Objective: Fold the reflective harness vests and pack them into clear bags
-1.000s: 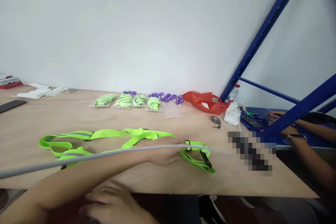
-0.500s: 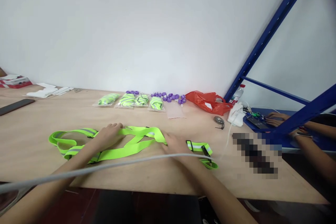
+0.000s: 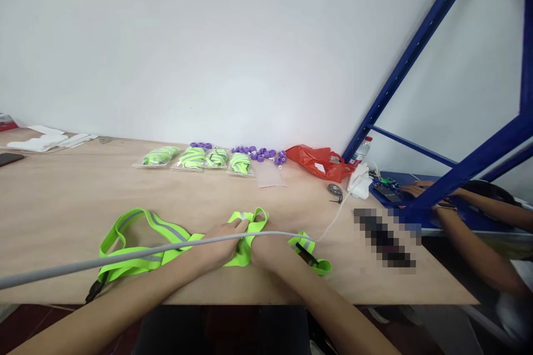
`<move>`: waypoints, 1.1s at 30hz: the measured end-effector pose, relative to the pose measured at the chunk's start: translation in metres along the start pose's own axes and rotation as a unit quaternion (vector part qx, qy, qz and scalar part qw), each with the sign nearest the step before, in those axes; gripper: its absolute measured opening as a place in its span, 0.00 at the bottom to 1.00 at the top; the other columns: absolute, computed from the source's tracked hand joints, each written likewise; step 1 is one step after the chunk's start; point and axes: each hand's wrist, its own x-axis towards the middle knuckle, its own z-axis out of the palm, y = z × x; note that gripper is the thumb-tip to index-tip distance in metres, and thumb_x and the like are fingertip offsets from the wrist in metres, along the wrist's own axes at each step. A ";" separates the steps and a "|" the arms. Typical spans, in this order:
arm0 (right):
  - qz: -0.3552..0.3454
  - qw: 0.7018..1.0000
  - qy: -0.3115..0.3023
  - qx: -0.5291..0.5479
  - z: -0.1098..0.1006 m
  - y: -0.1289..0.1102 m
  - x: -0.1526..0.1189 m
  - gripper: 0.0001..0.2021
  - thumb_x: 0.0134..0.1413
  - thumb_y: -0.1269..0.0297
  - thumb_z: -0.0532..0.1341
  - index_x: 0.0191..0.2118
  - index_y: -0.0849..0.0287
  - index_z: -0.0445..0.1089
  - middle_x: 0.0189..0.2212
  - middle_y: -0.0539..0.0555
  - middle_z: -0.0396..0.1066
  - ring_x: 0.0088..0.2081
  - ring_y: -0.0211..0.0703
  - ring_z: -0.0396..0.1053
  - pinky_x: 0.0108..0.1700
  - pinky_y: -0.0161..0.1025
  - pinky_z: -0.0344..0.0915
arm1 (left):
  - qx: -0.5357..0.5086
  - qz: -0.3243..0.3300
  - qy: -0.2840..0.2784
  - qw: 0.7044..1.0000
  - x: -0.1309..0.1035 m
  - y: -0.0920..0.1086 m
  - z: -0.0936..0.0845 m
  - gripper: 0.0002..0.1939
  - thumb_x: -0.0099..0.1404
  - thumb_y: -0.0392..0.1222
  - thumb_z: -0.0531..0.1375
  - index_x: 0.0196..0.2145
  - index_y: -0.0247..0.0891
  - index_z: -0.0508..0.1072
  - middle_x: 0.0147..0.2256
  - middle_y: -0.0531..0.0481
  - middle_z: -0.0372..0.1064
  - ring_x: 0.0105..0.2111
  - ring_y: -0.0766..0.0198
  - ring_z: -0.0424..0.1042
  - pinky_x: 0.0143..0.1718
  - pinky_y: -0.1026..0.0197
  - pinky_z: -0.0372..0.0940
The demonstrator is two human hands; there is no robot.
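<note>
A neon-yellow reflective harness [image 3: 170, 228] with grey stripes and black buckles lies on the table in front of me. My left hand [image 3: 221, 241] is closed around its middle, thumb and fingers pinching the bunched webbing. Close beside it, my right hand [image 3: 267, 250] grips the same bunched section, its fingertips largely hidden by the strap and the wrist. To the left the harness spreads in a wide loop, with a black buckle [image 3: 96, 288] near the front edge. Past my right wrist lies another strap end with a black slider [image 3: 307, 255].
Bagged harnesses [image 3: 192, 158], purple rings [image 3: 262, 154], a flat clear bag [image 3: 270, 175] and a red plastic bag [image 3: 318, 162] line the back. A grey cable [image 3: 137, 255] crosses low in view. Right stand a tape measure [image 3: 335, 189], power strip [image 3: 360, 182], blue frame [image 3: 400, 66] and another person's arms [image 3: 470, 249].
My left hand has moved right, towards my right hand, gathering the harness's middle into a bunch. The left loop has been dragged and turned, its buckle now near the front edge. The view has shifted right.
</note>
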 end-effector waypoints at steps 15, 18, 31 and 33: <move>0.062 0.995 0.071 -0.017 -0.023 0.043 -0.043 0.14 0.67 0.57 0.58 0.50 0.58 0.73 0.45 0.59 0.79 0.43 0.53 0.77 0.41 0.40 0.66 | 0.016 0.038 0.099 0.994 0.055 -0.029 -0.109 0.09 0.72 0.39 0.49 0.42 0.39 0.70 0.34 0.47 0.77 0.35 0.55 0.76 0.35 0.60 0.64; 0.056 0.992 0.101 -0.046 -0.022 0.051 -0.057 0.19 0.65 0.60 0.59 0.60 0.55 0.69 0.56 0.60 0.74 0.53 0.55 0.74 0.50 0.44 0.68 | 0.046 0.028 0.131 0.990 0.075 -0.035 -0.129 0.10 0.72 0.39 0.50 0.42 0.40 0.72 0.35 0.46 0.77 0.37 0.53 0.76 0.37 0.58 0.63; 0.038 0.953 0.253 -0.165 0.018 0.136 -0.097 0.21 0.64 0.65 0.56 0.60 0.62 0.69 0.55 0.65 0.75 0.54 0.59 0.73 0.56 0.56 0.69 | 0.081 -0.086 0.162 0.980 0.135 -0.083 -0.134 0.20 0.73 0.42 0.55 0.60 0.36 0.66 0.46 0.40 0.75 0.46 0.50 0.75 0.47 0.51 0.66; 0.044 0.956 0.258 -0.131 0.020 0.140 -0.096 0.18 0.65 0.62 0.57 0.57 0.61 0.71 0.54 0.64 0.75 0.55 0.59 0.72 0.56 0.55 0.70 | 0.085 -0.080 0.171 0.978 0.127 -0.079 -0.126 0.24 0.71 0.39 0.55 0.63 0.34 0.62 0.50 0.35 0.72 0.50 0.45 0.72 0.49 0.50 0.65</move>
